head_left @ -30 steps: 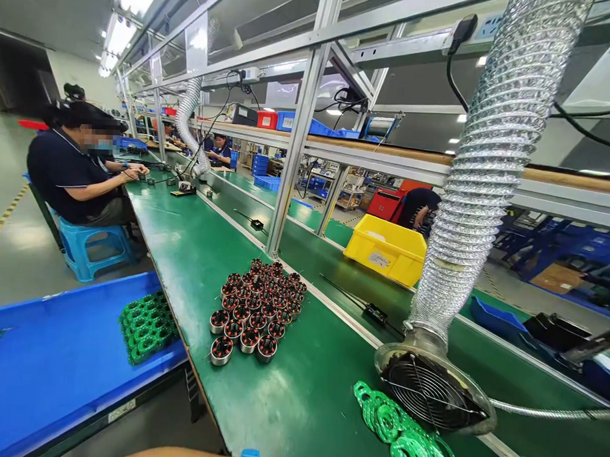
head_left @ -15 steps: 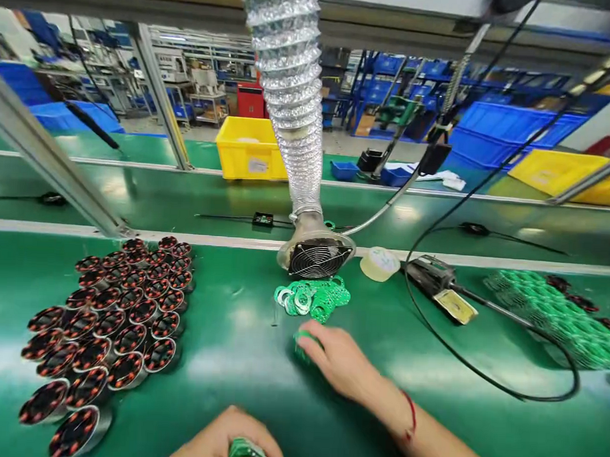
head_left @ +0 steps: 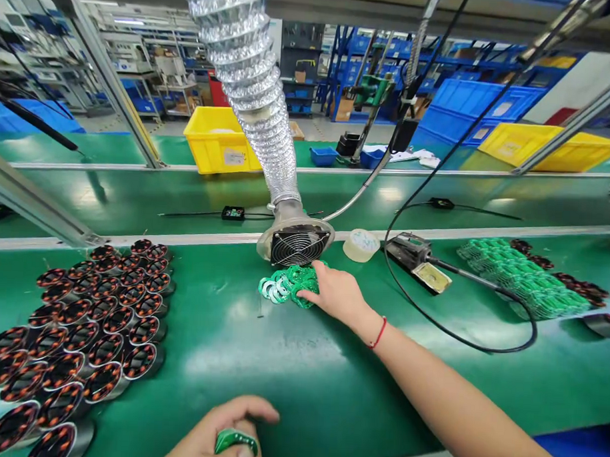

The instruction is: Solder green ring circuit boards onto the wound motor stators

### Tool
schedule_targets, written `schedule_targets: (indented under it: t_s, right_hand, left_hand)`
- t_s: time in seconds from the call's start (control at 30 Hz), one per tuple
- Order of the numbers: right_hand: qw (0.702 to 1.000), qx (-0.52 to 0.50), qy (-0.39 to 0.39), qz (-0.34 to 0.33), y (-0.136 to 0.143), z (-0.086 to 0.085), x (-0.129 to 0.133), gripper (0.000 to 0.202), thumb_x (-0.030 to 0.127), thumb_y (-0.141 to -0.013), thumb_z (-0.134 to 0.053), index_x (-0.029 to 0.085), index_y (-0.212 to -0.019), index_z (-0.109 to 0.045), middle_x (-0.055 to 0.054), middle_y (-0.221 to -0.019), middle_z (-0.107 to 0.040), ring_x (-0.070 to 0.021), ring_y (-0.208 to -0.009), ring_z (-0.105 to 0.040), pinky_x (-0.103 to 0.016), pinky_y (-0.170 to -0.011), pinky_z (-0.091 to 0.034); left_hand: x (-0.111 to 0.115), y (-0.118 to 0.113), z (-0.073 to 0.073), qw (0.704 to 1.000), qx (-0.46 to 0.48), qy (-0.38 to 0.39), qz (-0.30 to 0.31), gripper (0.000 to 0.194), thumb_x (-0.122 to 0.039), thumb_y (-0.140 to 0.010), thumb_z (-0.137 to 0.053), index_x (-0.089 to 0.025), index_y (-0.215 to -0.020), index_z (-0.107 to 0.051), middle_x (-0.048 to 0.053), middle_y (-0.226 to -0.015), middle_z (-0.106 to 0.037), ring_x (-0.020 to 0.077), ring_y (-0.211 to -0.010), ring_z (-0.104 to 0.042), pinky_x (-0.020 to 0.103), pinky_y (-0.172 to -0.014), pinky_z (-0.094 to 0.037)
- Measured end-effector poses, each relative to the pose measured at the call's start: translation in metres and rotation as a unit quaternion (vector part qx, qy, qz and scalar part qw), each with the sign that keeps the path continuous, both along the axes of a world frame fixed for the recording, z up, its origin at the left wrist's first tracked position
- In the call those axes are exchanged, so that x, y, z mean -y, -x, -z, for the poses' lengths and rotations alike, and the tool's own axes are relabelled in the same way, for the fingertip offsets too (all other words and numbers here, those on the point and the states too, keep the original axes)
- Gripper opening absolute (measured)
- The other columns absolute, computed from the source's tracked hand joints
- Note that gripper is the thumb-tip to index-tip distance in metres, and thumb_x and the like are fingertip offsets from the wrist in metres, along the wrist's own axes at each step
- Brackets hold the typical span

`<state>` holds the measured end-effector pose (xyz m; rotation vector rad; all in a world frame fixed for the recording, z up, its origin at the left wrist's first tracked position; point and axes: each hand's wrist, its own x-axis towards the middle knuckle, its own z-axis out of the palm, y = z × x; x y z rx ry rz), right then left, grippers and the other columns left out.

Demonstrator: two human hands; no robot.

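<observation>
My left hand [head_left: 228,436] is low in the view, partly cut off by the bottom edge. Its fingers are wrapped round a small stack of green ring-shaped circuit boards [head_left: 236,442], with the index finger stretched out. Further up, my right hand [head_left: 340,293] reaches onto a loose pile of similar circuit boards [head_left: 286,284]. Its thumb and index finger are spread apart over the pile's right side and touch the boards there. The other fingers are hidden behind the hand. Rows of motor stators [head_left: 105,348] with copper windings stand on the left of the green bench.
Just behind the pile hangs a fume extractor fan [head_left: 302,247] on a foil duct [head_left: 254,87]. To the right are a roll of tape [head_left: 362,246], a soldering iron stand [head_left: 409,252] with a looping black cable [head_left: 481,348], and stacked green boards [head_left: 523,276].
My right hand has moved up and forward from mid-bench, where it pinched a green board, onto the pile. The left index finger has stretched out. The view has shifted right.
</observation>
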<state>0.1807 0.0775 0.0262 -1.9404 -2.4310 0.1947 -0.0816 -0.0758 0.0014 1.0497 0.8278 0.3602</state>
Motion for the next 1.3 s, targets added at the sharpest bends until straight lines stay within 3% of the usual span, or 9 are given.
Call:
schedule_targets:
  t_s: [0.2,0.33,0.5,0.57,0.63,0.97,1.03,1.13,1.3]
  right_hand:
    - [0.986,-0.160,0.044,-0.029,-0.006,-0.017,0.055,0.017,0.032,-0.096,-0.054,0.018,-0.104,-0.060,-0.003,-0.084,-0.070,-0.0170,-0.074,-0.065,-0.027,-0.067,-0.046]
    - [0.873,-0.372,0.220,-0.226,-0.002,-0.018,0.094,0.007,0.024,-0.090,-0.059,0.021,-0.084,-0.060,0.005,-0.065,-0.062,-0.0119,-0.064,-0.057,-0.023,-0.065,-0.041]
    - [0.862,-0.463,0.179,-0.104,-0.023,-0.015,0.090,0.022,0.028,-0.089,-0.053,0.020,-0.069,-0.049,0.005,-0.061,-0.049,-0.0108,-0.060,-0.044,-0.024,-0.059,-0.034]
    - [0.859,-0.476,0.181,-0.048,-0.035,-0.019,0.083,0.026,0.035,-0.091,-0.051,0.021,-0.069,-0.047,0.005,-0.062,-0.045,-0.0105,-0.059,-0.041,-0.023,-0.056,-0.032]
    - [0.834,-0.500,0.230,-0.041,-0.041,-0.025,0.079,0.027,0.044,-0.091,-0.053,0.021,-0.076,-0.048,0.006,-0.065,-0.045,-0.0096,-0.058,-0.042,-0.022,-0.054,-0.035]
    - [0.473,-0.789,0.362,0.150,0.010,0.005,0.104,0.054,0.068,-0.068,-0.071,0.024,-0.083,-0.044,0.014,-0.047,-0.035,-0.0026,-0.033,-0.021,-0.015,-0.032,-0.015]
    - [0.489,-0.792,0.315,0.185,0.015,0.012,0.104,0.053,0.068,-0.069,-0.071,0.024,-0.082,-0.045,0.013,-0.050,-0.038,-0.0022,-0.033,-0.024,-0.014,-0.032,-0.017]
    - [0.612,-0.736,0.232,0.173,0.014,0.014,0.105,0.053,0.071,-0.073,-0.066,0.021,-0.080,-0.050,0.011,-0.056,-0.042,-0.0036,-0.038,-0.038,-0.015,-0.034,-0.023]
    - [0.724,-0.659,0.207,0.010,0.008,0.003,0.111,0.049,0.070,-0.086,-0.050,0.021,-0.083,-0.053,0.009,-0.057,-0.042,-0.0069,-0.044,-0.039,-0.021,-0.044,-0.035]
  left_hand:
    - [-0.019,-0.060,-0.013,0.996,-0.009,0.051,-0.079,0.092,-0.043,-0.079,-0.066,-0.009,-0.148,-0.018,0.000,-0.071,-0.066,0.0089,-0.050,-0.050,0.023,-0.055,-0.035]
    - [-0.030,-0.088,-0.020,0.997,-0.023,0.063,-0.044,0.111,-0.027,-0.068,-0.066,-0.007,-0.152,0.003,-0.004,-0.067,-0.064,0.0112,-0.050,-0.052,0.024,-0.055,-0.038]
    - [-0.038,-0.080,-0.027,0.993,-0.085,-0.076,-0.034,0.062,-0.030,-0.075,-0.068,-0.016,-0.132,-0.046,0.004,-0.094,-0.069,0.0176,-0.090,-0.062,0.029,-0.084,-0.046]
    - [-0.038,-0.076,-0.028,0.990,-0.100,-0.093,-0.022,0.033,-0.044,-0.085,-0.060,-0.015,-0.101,-0.056,0.005,-0.092,-0.068,0.0139,-0.075,-0.061,0.027,-0.072,-0.047]
    - [-0.037,-0.075,-0.027,0.994,-0.086,-0.070,0.002,0.040,-0.055,-0.091,-0.050,-0.016,-0.086,-0.053,0.003,-0.080,-0.065,0.0079,-0.053,-0.050,0.023,-0.054,-0.041]
    - [-0.021,-0.063,-0.018,0.994,0.101,-0.035,-0.027,0.053,-0.068,-0.082,-0.059,-0.016,-0.084,-0.055,0.002,-0.064,-0.063,0.0057,-0.042,-0.042,0.019,-0.043,-0.033]
    - [-0.022,-0.059,-0.015,0.994,0.089,-0.041,-0.052,0.052,-0.067,-0.083,-0.060,-0.016,-0.081,-0.055,0.002,-0.065,-0.063,0.0058,-0.043,-0.044,0.019,-0.044,-0.034]
    - [-0.028,-0.057,-0.016,0.990,0.016,-0.039,-0.136,0.052,-0.068,-0.082,-0.060,-0.017,-0.084,-0.054,-0.001,-0.064,-0.062,0.0057,-0.043,-0.045,0.020,-0.046,-0.034]
    - [-0.030,-0.060,-0.021,0.980,-0.038,0.012,-0.197,0.060,-0.072,-0.074,-0.065,-0.019,-0.097,-0.051,-0.006,-0.060,-0.057,0.0075,-0.043,-0.045,0.020,-0.045,-0.034]
